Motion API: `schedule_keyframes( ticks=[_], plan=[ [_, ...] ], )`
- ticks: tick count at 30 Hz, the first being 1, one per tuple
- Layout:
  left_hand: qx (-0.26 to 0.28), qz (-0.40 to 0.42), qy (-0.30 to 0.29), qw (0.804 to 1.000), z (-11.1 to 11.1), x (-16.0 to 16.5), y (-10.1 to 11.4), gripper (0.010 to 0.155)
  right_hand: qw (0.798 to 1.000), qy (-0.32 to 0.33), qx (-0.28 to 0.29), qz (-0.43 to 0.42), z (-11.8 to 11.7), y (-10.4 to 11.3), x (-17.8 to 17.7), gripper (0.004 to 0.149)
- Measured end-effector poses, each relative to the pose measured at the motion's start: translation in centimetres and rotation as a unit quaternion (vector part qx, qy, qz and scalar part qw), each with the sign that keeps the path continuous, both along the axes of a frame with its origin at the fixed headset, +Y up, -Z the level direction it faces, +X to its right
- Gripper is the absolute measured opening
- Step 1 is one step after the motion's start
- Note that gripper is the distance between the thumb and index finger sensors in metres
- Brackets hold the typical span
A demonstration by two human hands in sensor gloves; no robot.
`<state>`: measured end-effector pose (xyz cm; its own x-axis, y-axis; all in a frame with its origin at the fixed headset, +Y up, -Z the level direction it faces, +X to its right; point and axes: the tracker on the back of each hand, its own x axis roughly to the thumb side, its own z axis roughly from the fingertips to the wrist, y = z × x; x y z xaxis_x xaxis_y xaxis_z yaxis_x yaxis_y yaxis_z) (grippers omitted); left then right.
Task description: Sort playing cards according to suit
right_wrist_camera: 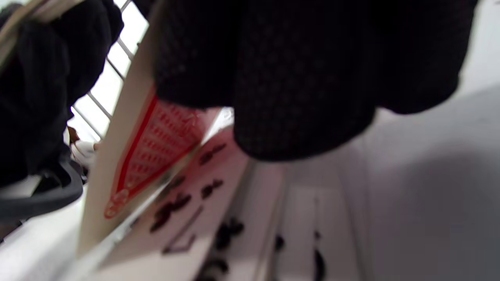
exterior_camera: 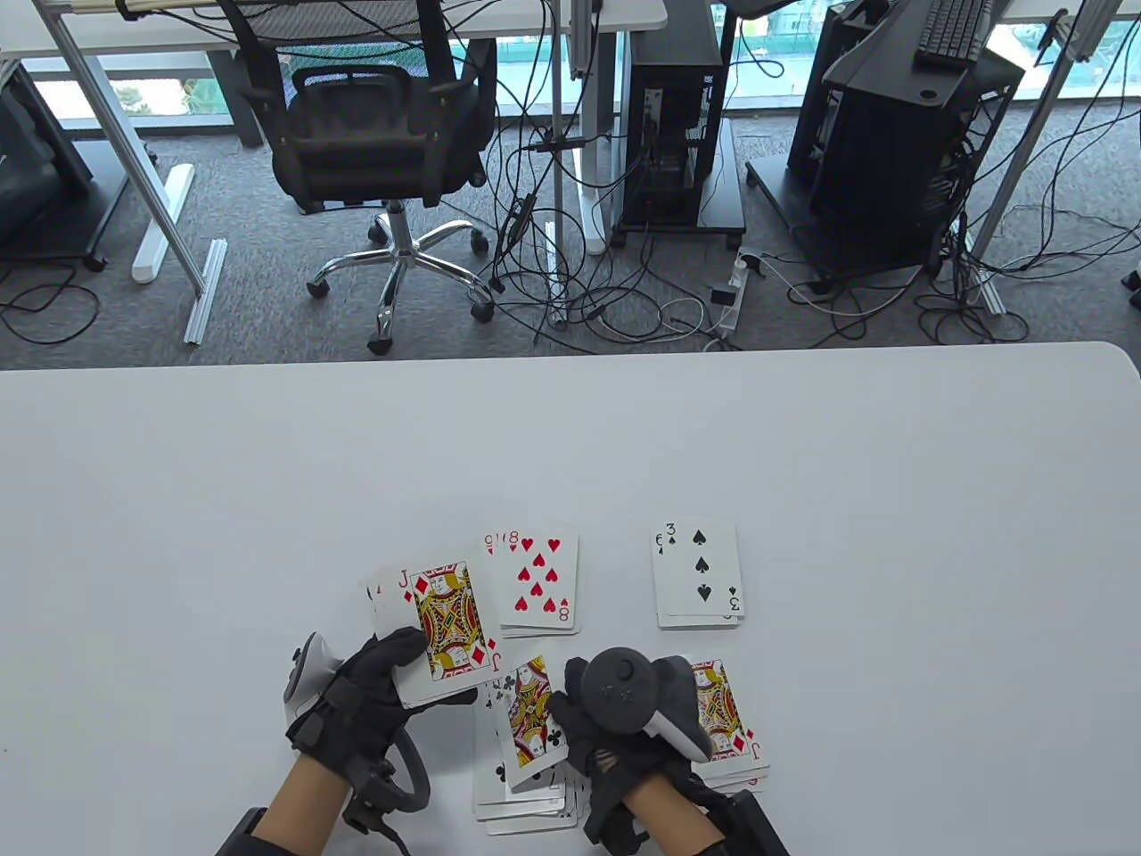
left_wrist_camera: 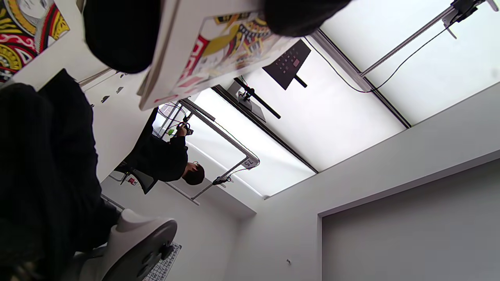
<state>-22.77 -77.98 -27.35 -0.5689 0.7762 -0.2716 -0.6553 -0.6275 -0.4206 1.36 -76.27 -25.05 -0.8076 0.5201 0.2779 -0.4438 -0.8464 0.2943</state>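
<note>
The left hand [exterior_camera: 365, 691] pinches the deck [exterior_camera: 437, 637], jack of diamonds up. The right hand [exterior_camera: 615, 713] pinches a club card [exterior_camera: 532, 722] just over the clubs pile [exterior_camera: 521, 794] — released crooked, it could slide off.

Grey carpet [exterior_camera: 267, 294], black office chair [exterior_camera: 374, 125], computer towers [exterior_camera: 677, 116], tangled cables [exterior_camera: 606, 294].
</note>
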Motion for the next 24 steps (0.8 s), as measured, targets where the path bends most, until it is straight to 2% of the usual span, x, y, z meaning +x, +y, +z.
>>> schedule_keyframes(
  ticks=[3,9,12,16,18,22,24],
  plan=[
    [-0.002,0.002,-0.003,1.0,0.1,0.0,0.0,0.053,0.995,0.029,0.009,0.095,0.8,-0.5,-1.3,0.059],
    [-0.003,0.001,-0.007,1.0,0.1,0.0,-0.1,0.053,0.982,0.049,0.022,0.18,1.5,-1.0,-2.4,0.062],
    [-0.003,0.0,-0.01,1.0,0.1,0.1,-0.1,0.053,0.981,0.051,0.017,0.188,1.4,-1.0,-2.4,0.064],
    [-0.003,0.0,-0.015,1.0,0.1,0.2,-0.1,0.053,0.99,0.034,0.017,0.139,1.0,-0.3,-1.6,0.064],
    [-0.003,-0.001,-0.019,1.0,0.1,0.2,-0.1,0.053,0.995,0.015,0.037,0.091,0.7,0.4,-0.9,0.062],
    [-0.001,-0.005,-0.033,0.999,0.3,0.8,-0.3,0.053,0.992,-0.017,0.121,-0.022,0.4,2.2,0.7,0.06],
    [0.001,-0.007,-0.042,0.999,0.4,1.1,-0.3,0.053,0.987,-0.03,0.145,-0.065,0.5,2.8,1.3,0.06]
  ],
)
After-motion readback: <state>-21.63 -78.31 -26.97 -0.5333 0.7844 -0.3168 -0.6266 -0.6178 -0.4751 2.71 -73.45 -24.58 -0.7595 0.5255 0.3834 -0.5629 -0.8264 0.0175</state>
